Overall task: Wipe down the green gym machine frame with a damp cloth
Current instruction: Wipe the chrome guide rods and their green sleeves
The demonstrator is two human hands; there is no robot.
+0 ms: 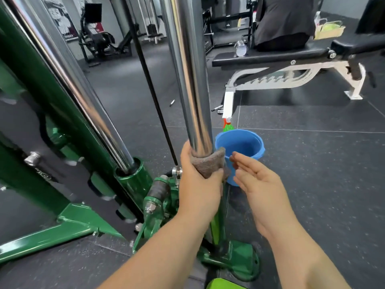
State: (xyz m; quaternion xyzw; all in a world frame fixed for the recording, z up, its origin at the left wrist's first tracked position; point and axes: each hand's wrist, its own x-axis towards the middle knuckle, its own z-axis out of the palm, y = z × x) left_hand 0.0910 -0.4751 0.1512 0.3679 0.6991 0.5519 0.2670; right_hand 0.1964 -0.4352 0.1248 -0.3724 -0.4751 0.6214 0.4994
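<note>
The green machine frame [73, 217] fills the left and bottom, with a green foot plate [241, 261] at the base. A chrome guide rod [187, 69] rises at the centre and a second chrome rod [68, 80] slants at its left. My left hand [198, 184] grips a grey cloth [210, 164] wrapped around the lower end of the central chrome rod. My right hand [256, 178] hovers just right of the cloth with fingers straight, palm facing left, holding nothing.
A blue bucket [245, 147] stands on the floor right behind my hands, with a green spray bottle [228, 125] behind it. A black weight bench [291, 57] on a white frame stands at the back right, a person seated on it. A thin black cable [150, 84] runs down beside the central rod.
</note>
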